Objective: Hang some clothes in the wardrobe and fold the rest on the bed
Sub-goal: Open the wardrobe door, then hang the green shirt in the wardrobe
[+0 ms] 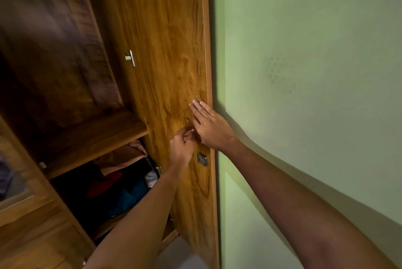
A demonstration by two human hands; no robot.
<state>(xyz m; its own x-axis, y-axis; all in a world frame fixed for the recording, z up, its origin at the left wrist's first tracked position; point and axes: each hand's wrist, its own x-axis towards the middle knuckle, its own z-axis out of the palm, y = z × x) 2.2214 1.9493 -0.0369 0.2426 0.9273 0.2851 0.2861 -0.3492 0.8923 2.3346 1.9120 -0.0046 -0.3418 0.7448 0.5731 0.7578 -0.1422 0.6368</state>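
Observation:
The wooden wardrobe stands open, and its right door [165,55] swings out toward the green wall. My right hand [210,126] lies flat with straight fingers against the inner face of that door, near its outer edge. My left hand [182,144] is just below it with fingers curled, pinching something small on the door that I cannot make out. A metal lock plate [202,159] sits on the door under both hands. Folded clothes [121,181] in red, blue, brown and pink fill the lower shelf compartment.
A wooden shelf [95,140] divides the wardrobe; the space above it is dark. A metal hinge [130,58] is fixed higher up on the door. The green wall [304,73] runs along the right. Another wardrobe door [24,181] stands at the left.

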